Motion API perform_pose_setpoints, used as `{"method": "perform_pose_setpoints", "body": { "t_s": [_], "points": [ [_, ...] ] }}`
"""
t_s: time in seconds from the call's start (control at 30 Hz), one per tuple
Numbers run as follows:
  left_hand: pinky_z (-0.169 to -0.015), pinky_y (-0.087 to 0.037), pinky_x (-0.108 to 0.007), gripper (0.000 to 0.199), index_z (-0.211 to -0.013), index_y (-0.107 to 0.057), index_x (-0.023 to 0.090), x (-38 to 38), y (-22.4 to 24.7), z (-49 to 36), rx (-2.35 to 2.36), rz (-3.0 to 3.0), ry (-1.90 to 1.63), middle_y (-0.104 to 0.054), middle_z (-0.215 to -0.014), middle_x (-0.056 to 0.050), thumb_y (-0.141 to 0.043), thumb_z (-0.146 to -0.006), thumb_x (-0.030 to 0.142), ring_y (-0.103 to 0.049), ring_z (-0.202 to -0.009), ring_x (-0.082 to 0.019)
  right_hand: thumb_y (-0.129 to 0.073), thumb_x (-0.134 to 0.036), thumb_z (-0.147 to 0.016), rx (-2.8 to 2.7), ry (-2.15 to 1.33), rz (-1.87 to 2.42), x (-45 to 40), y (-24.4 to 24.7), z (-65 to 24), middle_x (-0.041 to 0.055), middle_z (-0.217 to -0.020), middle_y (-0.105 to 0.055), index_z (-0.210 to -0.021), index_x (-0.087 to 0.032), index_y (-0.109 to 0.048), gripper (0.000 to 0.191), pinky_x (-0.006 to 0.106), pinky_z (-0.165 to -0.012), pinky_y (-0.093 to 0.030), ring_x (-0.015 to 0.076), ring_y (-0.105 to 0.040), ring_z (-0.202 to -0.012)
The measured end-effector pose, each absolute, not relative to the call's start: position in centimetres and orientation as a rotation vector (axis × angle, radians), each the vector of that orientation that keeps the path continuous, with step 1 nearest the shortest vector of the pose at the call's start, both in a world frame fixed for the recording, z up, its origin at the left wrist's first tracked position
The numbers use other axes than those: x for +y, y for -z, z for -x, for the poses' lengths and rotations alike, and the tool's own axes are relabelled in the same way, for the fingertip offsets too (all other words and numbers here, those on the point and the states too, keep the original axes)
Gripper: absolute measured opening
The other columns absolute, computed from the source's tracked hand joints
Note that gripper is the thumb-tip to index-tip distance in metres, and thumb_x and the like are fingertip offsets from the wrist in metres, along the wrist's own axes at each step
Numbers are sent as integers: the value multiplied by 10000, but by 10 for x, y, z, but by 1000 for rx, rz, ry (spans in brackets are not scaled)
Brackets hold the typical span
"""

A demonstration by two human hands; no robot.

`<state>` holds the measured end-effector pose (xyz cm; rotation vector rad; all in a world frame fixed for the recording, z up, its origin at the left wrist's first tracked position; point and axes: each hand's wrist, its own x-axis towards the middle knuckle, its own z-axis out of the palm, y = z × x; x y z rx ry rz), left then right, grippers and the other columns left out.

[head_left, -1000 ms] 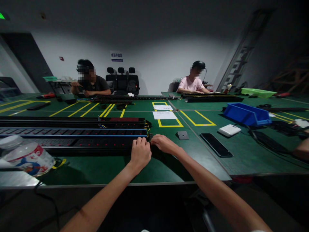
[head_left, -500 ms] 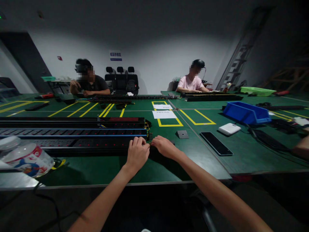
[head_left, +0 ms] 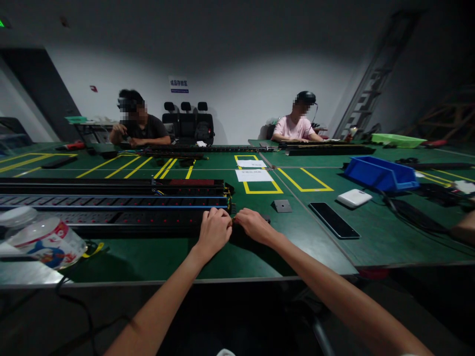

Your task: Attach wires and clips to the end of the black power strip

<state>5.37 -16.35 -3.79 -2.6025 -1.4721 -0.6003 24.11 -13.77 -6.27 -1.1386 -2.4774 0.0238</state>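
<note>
Long black socket strips (head_left: 148,217) with small red marks lie across the left of the green table (head_left: 319,257). At the right end of the nearest strip, my left hand (head_left: 215,228) has its fingers bent and pressed together. Just to its right, my right hand (head_left: 254,223) is closed too, its fingertips almost touching those of the left. Thin wires show between the two hands, but what each one pinches is too small to make out. A small grey metal bracket (head_left: 282,206) rests beyond my right hand.
A clear plastic jar (head_left: 52,244) stands at the left. To the right lie a phone (head_left: 334,220), a white box (head_left: 354,198) and a blue bin (head_left: 382,173) with black cables (head_left: 411,212) beside it. Two people sit across the table; another person's hand (head_left: 463,227) shows at the right edge.
The view has shifted slightly. Both hands stay close together at the strip's end, with their fingers a little differently bent.
</note>
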Motion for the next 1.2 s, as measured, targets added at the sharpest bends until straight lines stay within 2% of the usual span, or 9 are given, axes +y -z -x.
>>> {"method": "perform_pose_setpoints", "body": {
  "t_s": [0.3, 0.53, 0.77, 0.93, 1.2],
  "points": [
    [-827, -361, -403, 111, -772, -669, 210, -163, 38, -56, -1470, 2604, 604, -681, -987, -45, -594, -848, 180, -535, -959, -226, -471, -77, -959, -2511, 29, 1137, -139, 61, -240, 46, -817, -613, -848, -152, -638, 214, 264, -716, -374, 168, -515, -794],
    [-837, -364, -408, 50, -854, -643, 216, -164, 34, -55, -1477, 2533, 495, -653, -1030, -75, -605, -824, 228, -517, -1011, -259, -485, -171, -997, -2452, -69, 1174, -138, 62, -240, 49, -848, -621, -871, -159, -643, 203, 264, -743, -401, 166, -549, -839],
    [-865, -363, -400, 405, -1236, -587, 214, -160, 33, -51, -1374, 2612, 538, -680, -1105, -78, -595, -834, 262, -524, -1033, -266, -465, -218, -1014, -2439, -71, 1196, -137, 66, -242, 58, -875, -610, -888, -155, -603, 197, 267, -723, -409, 166, -545, -824],
    [-829, -364, -371, 216, -1050, -662, 242, -148, 28, -48, -1318, 2719, 438, -710, -979, -48, -563, -858, 234, -556, -991, -249, -451, -221, -1016, -2453, -37, 1182, -142, 63, -244, 58, -881, -606, -931, -156, -599, 182, 272, -729, -414, 171, -543, -824],
    [-787, -376, -364, 98, -912, -607, 200, -150, 22, -52, -1318, 2685, 324, -677, -891, -76, -515, -882, 214, -586, -922, -255, -447, -172, -1005, -2458, -55, 1135, -143, 60, -244, 59, -864, -596, -885, -152, -592, 189, 272, -714, -411, 172, -533, -812]
  ]
}}
